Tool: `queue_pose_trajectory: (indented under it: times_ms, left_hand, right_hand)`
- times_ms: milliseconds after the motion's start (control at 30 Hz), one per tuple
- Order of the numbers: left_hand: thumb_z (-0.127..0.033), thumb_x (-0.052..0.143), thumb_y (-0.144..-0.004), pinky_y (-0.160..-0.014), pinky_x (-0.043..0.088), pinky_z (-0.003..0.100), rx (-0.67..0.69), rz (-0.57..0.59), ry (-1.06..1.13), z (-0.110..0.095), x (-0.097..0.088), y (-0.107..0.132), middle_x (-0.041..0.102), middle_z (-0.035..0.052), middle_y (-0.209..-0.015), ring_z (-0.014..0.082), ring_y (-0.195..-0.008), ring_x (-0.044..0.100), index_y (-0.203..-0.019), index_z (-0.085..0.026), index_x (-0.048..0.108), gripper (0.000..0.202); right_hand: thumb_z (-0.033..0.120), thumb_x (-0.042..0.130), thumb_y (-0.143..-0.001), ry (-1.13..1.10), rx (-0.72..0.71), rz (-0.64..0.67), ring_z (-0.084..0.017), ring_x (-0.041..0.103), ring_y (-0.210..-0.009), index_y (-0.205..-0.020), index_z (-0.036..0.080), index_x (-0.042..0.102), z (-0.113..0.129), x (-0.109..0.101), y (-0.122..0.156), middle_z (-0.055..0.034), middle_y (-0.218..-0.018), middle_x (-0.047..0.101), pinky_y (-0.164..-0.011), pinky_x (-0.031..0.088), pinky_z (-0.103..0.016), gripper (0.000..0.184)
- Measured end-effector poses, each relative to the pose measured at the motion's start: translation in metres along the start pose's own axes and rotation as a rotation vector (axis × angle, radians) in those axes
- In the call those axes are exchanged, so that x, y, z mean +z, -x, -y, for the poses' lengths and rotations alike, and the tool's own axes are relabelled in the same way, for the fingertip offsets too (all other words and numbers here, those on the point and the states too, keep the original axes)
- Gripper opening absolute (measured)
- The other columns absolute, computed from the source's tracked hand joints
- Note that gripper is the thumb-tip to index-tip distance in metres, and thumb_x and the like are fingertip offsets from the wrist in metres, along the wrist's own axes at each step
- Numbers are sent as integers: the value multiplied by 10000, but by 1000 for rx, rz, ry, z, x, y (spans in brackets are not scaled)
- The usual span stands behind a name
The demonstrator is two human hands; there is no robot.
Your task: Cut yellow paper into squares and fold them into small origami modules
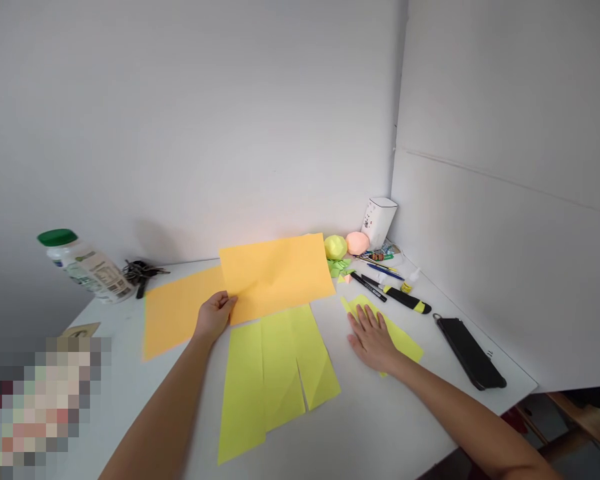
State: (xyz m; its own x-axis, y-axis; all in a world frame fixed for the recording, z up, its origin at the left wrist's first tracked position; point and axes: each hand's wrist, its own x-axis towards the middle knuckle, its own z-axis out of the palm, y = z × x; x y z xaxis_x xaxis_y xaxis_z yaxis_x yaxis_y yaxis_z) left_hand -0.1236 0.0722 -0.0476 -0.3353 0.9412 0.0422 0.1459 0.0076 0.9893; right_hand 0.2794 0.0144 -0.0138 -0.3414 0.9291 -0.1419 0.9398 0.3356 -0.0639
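Observation:
My left hand [216, 315] pinches the lower left corner of an orange paper sheet [280, 273], which is raised off the table at the back. Beneath and left of it lies a second orange sheet [175, 313]. Several yellow paper pieces [280, 367] lie in front, with a slit between two at the right. My right hand [373, 339] lies flat, fingers spread, on another yellow paper piece [403, 340], covering its middle.
A box cutter [405, 300], a black pen [370, 287], a small glue bottle [410, 280] and a black phone [470, 352] lie at right. Yellow [335, 247] and pink paper balls [357, 243] sit by a white container [379, 223]. A green-capped bottle [87, 267] and keys [143, 272] stand left.

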Motion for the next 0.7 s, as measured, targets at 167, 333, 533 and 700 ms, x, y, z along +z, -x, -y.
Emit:
queue_pose_trajectory:
  times_ms: [167,333,533,700]
  left_hand:
    - [-495,666,-627,-616,476,266,15,-3,-20,-1,0,2,660,5,-693,178,-645,604,-872,-187,611,397]
    - [-506,671,-626,-589,467,258,19,3,-37,-1,-1,2,649,7,-671,183,-647,599,-833,-185,605,388]
    - [-496,683,-623,-527,433,234,13,-5,-47,-1,-1,3,637,-9,-635,160,-589,572,-814,-182,604,376]
    - [-471,682,-624,-574,456,245,6,-18,-47,-2,-1,3,646,-12,-649,171,-625,593,-833,-192,611,356]
  right_hand:
    - [529,137,-934,-7,41,-89,-286,-19,-1406,-1467,157,179,0,-19,-13,-90,-1539,39,-1116,61,-519,651]
    - [478,98,-943,15,52,-123,-241,41,-1411,-1460,92,188,-28,-15,-3,-90,-1531,127,-1133,113,-449,651]
    - [466,108,-952,43,-27,-206,-240,36,-1411,-1468,110,150,-24,-1,-9,-83,-1536,95,-1136,74,-456,628]
    - [511,107,-949,36,-144,-122,-237,82,-1408,-1467,177,178,-15,0,-18,-59,-1530,153,-1132,66,-471,621]
